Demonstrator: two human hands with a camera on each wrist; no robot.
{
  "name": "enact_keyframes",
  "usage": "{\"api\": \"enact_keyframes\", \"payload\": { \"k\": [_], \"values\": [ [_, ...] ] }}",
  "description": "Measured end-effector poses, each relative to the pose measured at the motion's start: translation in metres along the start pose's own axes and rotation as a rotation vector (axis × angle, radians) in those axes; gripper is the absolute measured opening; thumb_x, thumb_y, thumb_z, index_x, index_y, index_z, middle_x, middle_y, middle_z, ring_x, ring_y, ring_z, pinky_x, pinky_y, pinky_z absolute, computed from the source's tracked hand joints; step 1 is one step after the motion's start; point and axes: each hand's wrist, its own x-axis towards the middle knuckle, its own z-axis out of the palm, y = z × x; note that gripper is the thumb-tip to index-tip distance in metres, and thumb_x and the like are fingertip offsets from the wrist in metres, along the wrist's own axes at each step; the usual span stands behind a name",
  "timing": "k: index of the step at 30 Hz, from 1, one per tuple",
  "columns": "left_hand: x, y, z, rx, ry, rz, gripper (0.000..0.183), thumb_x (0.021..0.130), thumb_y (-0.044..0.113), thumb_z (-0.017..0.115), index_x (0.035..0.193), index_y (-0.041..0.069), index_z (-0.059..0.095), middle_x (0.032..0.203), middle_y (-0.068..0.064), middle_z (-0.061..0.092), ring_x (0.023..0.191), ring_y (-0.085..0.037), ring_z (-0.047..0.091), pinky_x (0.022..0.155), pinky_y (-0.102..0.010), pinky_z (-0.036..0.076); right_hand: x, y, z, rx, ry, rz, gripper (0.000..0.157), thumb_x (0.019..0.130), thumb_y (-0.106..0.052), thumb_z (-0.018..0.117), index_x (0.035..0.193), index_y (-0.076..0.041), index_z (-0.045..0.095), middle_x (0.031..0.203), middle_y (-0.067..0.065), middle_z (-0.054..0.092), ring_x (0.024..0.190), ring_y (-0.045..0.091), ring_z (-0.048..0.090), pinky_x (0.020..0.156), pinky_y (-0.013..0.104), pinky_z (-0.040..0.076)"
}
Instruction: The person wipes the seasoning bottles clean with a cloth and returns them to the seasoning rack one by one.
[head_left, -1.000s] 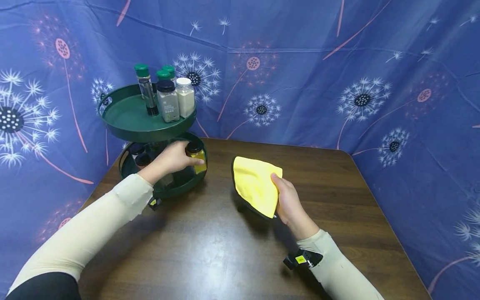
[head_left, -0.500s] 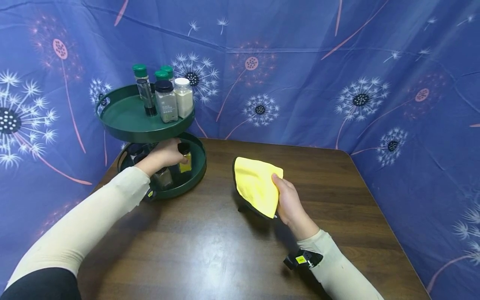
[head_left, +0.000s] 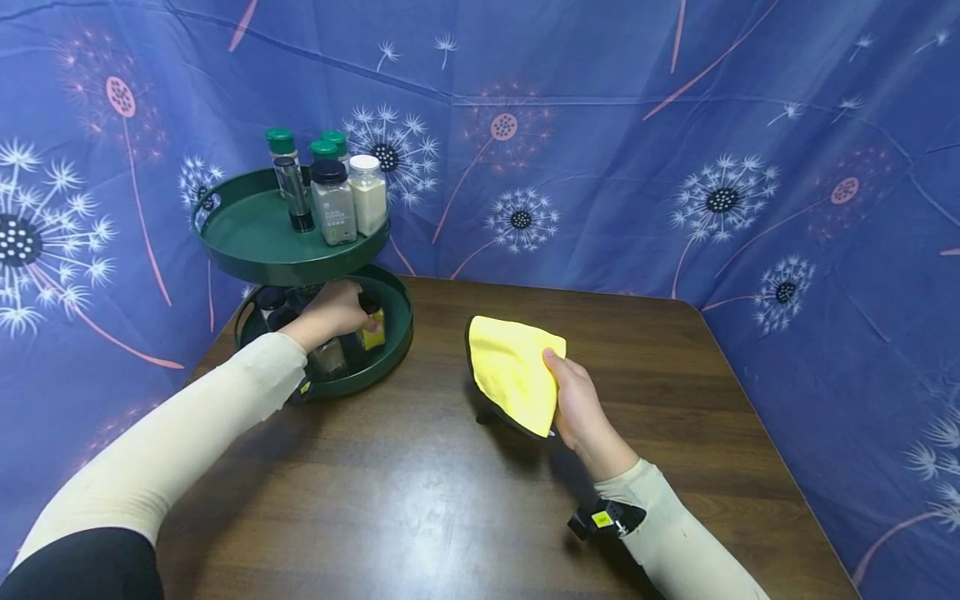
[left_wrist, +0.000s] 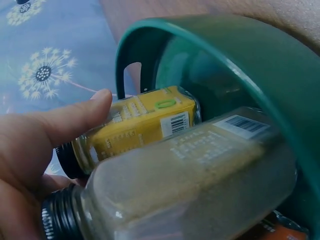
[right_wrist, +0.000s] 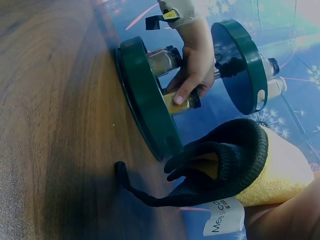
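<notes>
My left hand (head_left: 335, 312) reaches into the lower green tray (head_left: 403, 337) of a two-tier stand. Its thumb and fingers grip a yellow-labelled spice jar (left_wrist: 145, 120) with a black lid, near the lid end. The jar stands upright inside the tray's right part, partly hidden by the hand in the head view. Close beside it is a larger clear jar of brownish powder (left_wrist: 195, 175). My right hand (head_left: 579, 408) holds a folded yellow cloth (head_left: 516, 371) with black edging over the table, thumb on top. A white tag (right_wrist: 225, 217) hangs from the cloth.
The upper green tray (head_left: 243, 229) overhangs the left hand. On it stand a grey pepper jar (head_left: 334, 208), a white-capped jar (head_left: 367, 200), a slim dark bottle (head_left: 294, 196) and green-capped bottles. The wooden table (head_left: 450, 492) meets a blue patterned cloth backdrop (head_left: 600, 167).
My left hand has shifted the yellow jar leftward from the lower tray's right rim, then a touch back right. The right hand and cloth have stayed almost still.
</notes>
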Motion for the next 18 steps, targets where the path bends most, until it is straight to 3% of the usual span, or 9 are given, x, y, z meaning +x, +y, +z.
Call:
{"api": "enact_keyframes", "payload": {
  "k": [13, 18],
  "values": [
    [0.0019, -0.0038, 0.0018, -0.006, 0.032, 0.032, 0.062, 0.074, 0.037, 0.093, 0.111, -0.005, 0.067, 0.121, -0.024, 0.066, 0.122, -0.041, 0.053, 0.104, -0.054, 0.042, -0.0001, 0.0009, 0.0001, 0.004, 0.007, -0.019, 0.041, 0.109, -0.033, 0.047, 0.121, 0.005, 0.058, 0.088, 0.000, 0.075, 0.080, 0.014, 0.073, 0.071, 0.029, 0.058],
    [0.0005, -0.0046, 0.0026, 0.009, 0.031, 0.034, 0.056, 0.074, 0.037, 0.093, 0.104, -0.003, 0.066, 0.109, -0.020, 0.067, 0.107, -0.037, 0.056, 0.094, -0.051, 0.046, -0.0014, 0.0004, 0.0008, -0.013, 0.018, -0.040, 0.041, 0.108, -0.033, 0.048, 0.118, 0.005, 0.060, 0.086, 0.001, 0.075, 0.078, 0.014, 0.073, 0.069, 0.029, 0.057]
  ]
}}
